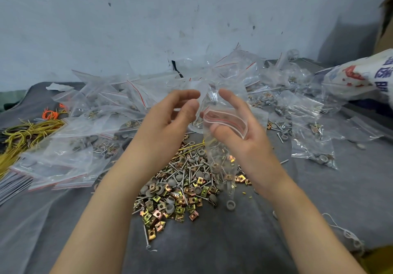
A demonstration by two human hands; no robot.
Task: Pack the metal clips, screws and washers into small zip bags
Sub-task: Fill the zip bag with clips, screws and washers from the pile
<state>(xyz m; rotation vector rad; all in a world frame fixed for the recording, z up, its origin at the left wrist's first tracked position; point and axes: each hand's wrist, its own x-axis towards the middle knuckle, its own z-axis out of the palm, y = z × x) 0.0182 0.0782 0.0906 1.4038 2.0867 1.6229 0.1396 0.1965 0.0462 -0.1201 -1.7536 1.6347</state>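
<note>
Nearest, at 6 o'clock on the grey counter (244, 241), lies the loose pile (180, 188) of metal clips, screws and washers. Over its 3 o'clock edge hangs a small zip bag (221, 163), partly filled. The right grip (244, 133) grasps it, thumb pinning the red-lined mouth against the palm. The left grip (168, 124), at 9 o'clock of the bag, is released, fingers loosely curled. The film looks thin, limp and slippery, and the load bottom-heavy, so the stiffer zip strip is probably the best hold. Farther off, at 12 o'clock, filled bags (110, 107) are heaped.
</note>
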